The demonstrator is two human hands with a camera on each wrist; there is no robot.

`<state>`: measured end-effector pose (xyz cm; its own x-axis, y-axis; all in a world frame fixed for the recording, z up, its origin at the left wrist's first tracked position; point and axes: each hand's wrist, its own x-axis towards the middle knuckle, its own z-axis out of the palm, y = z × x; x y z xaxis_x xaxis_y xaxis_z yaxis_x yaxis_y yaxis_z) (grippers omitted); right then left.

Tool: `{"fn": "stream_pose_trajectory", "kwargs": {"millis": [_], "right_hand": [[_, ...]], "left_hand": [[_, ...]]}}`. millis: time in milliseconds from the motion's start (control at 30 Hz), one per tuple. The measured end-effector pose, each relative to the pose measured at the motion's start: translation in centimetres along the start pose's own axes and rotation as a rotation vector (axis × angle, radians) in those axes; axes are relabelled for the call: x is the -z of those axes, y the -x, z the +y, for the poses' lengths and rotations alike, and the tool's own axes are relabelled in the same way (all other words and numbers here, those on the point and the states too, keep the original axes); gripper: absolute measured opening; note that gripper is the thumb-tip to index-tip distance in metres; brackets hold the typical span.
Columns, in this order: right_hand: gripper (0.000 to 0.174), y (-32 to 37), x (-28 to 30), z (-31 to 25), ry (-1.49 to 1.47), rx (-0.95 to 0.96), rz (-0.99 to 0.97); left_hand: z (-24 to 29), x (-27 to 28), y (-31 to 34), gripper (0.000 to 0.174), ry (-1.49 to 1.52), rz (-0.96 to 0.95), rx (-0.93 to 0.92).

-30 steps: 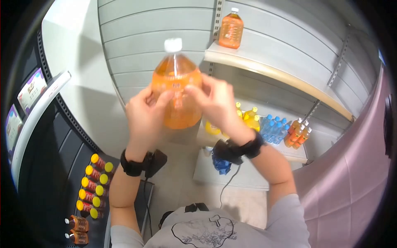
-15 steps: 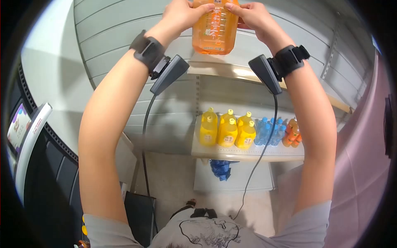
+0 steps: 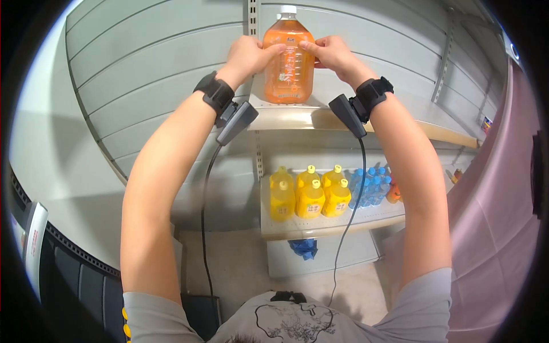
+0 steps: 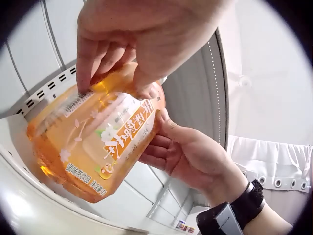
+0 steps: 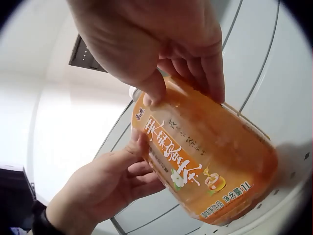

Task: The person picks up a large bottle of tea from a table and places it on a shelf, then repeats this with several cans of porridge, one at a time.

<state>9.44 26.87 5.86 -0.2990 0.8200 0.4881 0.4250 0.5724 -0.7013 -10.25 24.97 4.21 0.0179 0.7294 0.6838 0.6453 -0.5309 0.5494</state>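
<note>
Because the bottle (image 3: 287, 60) is tall and looks full, two hands steady it upright at top centre. The left hand (image 3: 247, 56) and right hand (image 3: 331, 54) curl fingers and thumbs round opposite sides. Its base meets the shelf (image 3: 297, 119), touching or just above; I cannot tell which.

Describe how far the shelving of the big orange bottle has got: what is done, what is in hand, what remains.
Done: the orange bottle stands upright at the top shelf; the lower shelf already holds yellow bottles and blue bottles. In hand: the left hand and right hand both grip its sides. Left: probably just letting go; whether its base rests fully on the shelf cannot be told.
</note>
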Motion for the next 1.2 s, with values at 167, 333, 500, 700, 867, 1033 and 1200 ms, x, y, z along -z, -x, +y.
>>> {"fn": "stream_pose_trajectory", "kwargs": {"millis": [167, 333, 500, 700, 867, 1033, 1200], "right_hand": [[0.045, -0.6, -0.3, 1.2, -0.036, 0.034, -0.033], [0.046, -1.9, -0.7, 1.9, -0.002, 0.018, -0.045], [0.047, -2.8, -0.8, 2.4, 0.007, 0.018, -0.061], [0.053, -3.8, -1.1, 3.8, 0.008, 0.040, 0.022], [0.054, -4.2, -1.2, 4.0, 0.025, 0.042, 0.016], [0.052, -3.6, -1.3, 3.3, 0.079, -0.005, -0.002], [0.053, 0.0, -0.3, -0.6, 0.365, 0.006, 0.173]], "left_hand": [[0.0, -0.6, -0.1, 0.043, -0.062, 0.033, 0.016], [-0.7, -1.5, -0.4, 0.043, -0.030, 0.084, -0.023], [-0.6, -1.3, -0.7, 0.044, -0.040, 0.036, 0.014], [-1.5, -1.5, -1.4, 0.046, -0.081, -0.054, 0.058], [-1.6, -1.4, -1.5, 0.049, -0.103, -0.068, 0.066], [-2.8, -1.9, -2.2, 0.050, -0.002, -0.035, 0.032], [-0.9, -0.3, -0.7, 0.053, -0.130, 0.050, 0.108]]}}
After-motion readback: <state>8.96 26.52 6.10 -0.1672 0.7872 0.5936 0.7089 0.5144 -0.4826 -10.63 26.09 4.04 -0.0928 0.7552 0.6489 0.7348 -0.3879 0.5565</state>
